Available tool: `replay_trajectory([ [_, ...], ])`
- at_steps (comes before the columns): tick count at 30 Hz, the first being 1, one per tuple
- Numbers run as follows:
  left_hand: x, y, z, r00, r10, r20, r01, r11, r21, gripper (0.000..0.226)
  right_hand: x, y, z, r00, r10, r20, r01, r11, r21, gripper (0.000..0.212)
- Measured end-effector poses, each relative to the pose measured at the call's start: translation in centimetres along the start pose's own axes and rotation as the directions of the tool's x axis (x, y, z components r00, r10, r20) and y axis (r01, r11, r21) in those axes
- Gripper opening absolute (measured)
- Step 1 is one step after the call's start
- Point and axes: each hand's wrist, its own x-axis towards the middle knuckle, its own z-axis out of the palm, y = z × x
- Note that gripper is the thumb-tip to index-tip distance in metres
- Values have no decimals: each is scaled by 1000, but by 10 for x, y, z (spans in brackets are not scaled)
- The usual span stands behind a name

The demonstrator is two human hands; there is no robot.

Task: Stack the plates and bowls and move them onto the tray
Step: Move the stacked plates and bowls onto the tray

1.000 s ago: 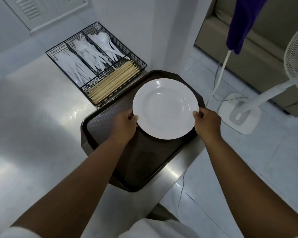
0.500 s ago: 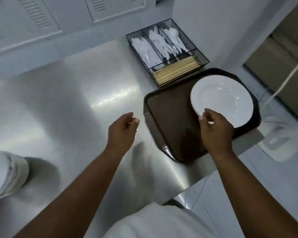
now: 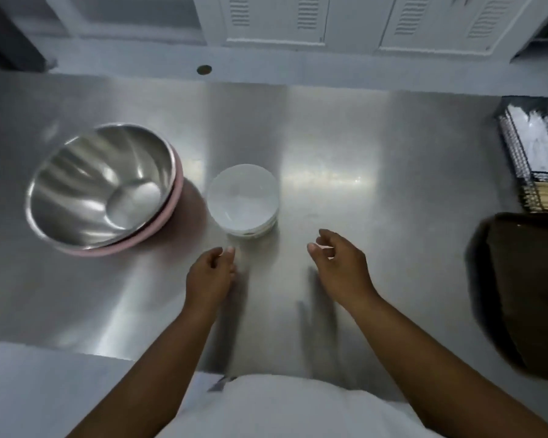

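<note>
A small stack of white bowls (image 3: 243, 200) stands in the middle of the steel counter. To its left a large steel bowl (image 3: 100, 184) rests tilted on a pink plate (image 3: 168, 213). My left hand (image 3: 211, 273) hovers just in front of the white bowls, fingers loosely curled and holding nothing. My right hand (image 3: 340, 263) is to the right of it, fingers apart and empty, a little away from the bowls. The dark brown tray (image 3: 525, 295) lies at the right edge, only partly in view. The white plate placed on it is out of view.
A black wire cutlery basket (image 3: 535, 153) with white plastic cutlery and wooden chopsticks sits at the far right, behind the tray. White cabinet doors with vents line the back wall. The counter's front edge runs just before my body.
The view has swung left from the tray to the counter's middle. My right hand let go of the white plate on the tray. Both hands now reach toward the white bowls.
</note>
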Motion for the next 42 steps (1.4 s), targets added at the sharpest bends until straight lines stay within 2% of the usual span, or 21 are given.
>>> replay_trajectory([
  [3, 19, 4, -28, 1000, -23, -22, 20, 992, -126, 45, 27, -34, 40, 995, 44, 93, -46, 999, 20, 55],
  [6, 35, 20, -37, 999, 5, 32, 1, 979, -204, 14, 52, -54, 64, 986, 101, 135, -113, 990, 80, 73],
  [7, 41, 23, -38, 998, 21, 55, -8, 975, -222, 12, 58, -57, 69, 983, 117, 139, -133, 985, 113, 71],
  [9, 51, 26, -37, 992, 44, 117, -17, 975, -223, 25, 65, -60, 74, 980, 128, 155, -152, 976, 156, 44],
  [11, 59, 23, -36, 986, 79, 148, -55, 985, -162, 25, 67, -62, 76, 982, 129, 138, -154, 970, 188, 31],
  [13, 63, 15, -31, 986, 101, 132, -90, 992, -87, 25, 61, -61, 73, 985, 121, 122, -142, 972, 187, 29],
  [16, 48, 16, -18, 985, 126, 119, -122, 992, -37, 31, 48, -49, 59, 989, 119, 83, -132, 976, 175, 39],
  [18, 29, 22, -3, 979, 148, 143, -148, 989, -13, 35, 35, -35, 40, 990, 123, 62, -132, 975, 178, 39],
  [22, -14, 32, 42, 946, 209, 248, -218, 976, 10, 20, 1, 3, -16, 987, 158, -11, -152, 963, 222, 34],
  [26, -58, 43, 108, 882, 259, 394, -291, 956, 23, 27, -38, 44, -85, 966, 206, -159, -148, 936, 319, 15],
  [29, -89, 52, 165, 811, 282, 513, -343, 939, 25, 23, -64, 78, -141, 923, 256, -286, -138, 916, 375, 12],
  [32, -116, 65, 221, 732, 306, 609, -396, 918, 14, 31, -81, 112, -193, 874, 328, -359, -143, 879, 455, 12],
  [36, -143, 81, 290, 658, 281, 698, -438, 897, 52, 30, -89, 152, -247, 800, 422, -427, -146, 827, 542, 21],
  [39, -156, 88, 331, 646, 268, 715, -454, 887, 78, 28, -87, 174, -277, 784, 442, -436, -148, 815, 560, 21],
  [42, -161, 92, 362, 668, 202, 717, -435, 887, 156, 26, -79, 194, -297, 800, 436, -412, -182, 831, 526, 26],
])
